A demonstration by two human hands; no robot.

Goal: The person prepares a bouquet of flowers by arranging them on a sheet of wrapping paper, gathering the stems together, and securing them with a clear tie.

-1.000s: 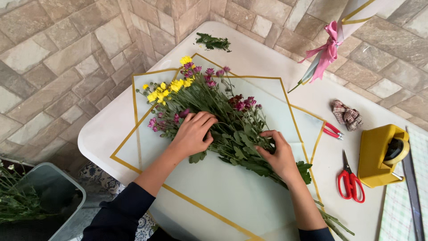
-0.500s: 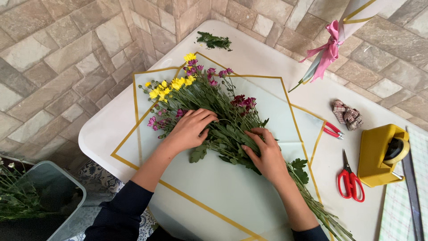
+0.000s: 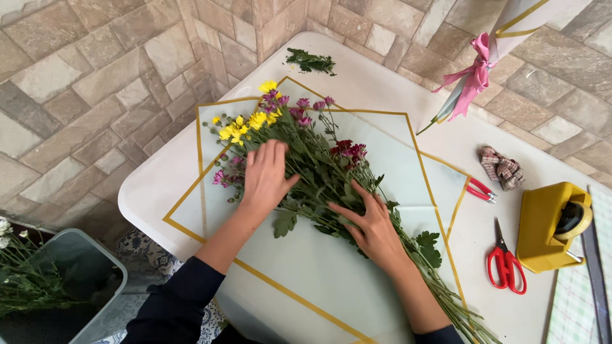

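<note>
A loose bunch of flowers (image 3: 319,159) with yellow, pink and dark red blooms lies diagonally on pale wrapping sheets with gold borders (image 3: 331,280), which are spread on a white table (image 3: 153,185). My left hand (image 3: 264,178) lies flat with spread fingers on the flower heads and upper stems. Lower down the bunch, my right hand (image 3: 373,226) presses on the leafy stems, fingers apart. The stems run on toward the lower right edge of the view.
Red scissors (image 3: 507,264), a yellow tape dispenser (image 3: 548,226), red pruners (image 3: 479,190) and a bunched checked ribbon (image 3: 500,167) lie to the right. A wrapped bouquet with a pink bow (image 3: 475,73) leans at top right. Green trimmings (image 3: 310,62) sit at the far edge. A bin with greenery (image 3: 38,280) stands on the floor at left.
My right hand has slid up the stems toward the blooms and to the left. My left hand has stayed on the flower heads, shifting slightly up.
</note>
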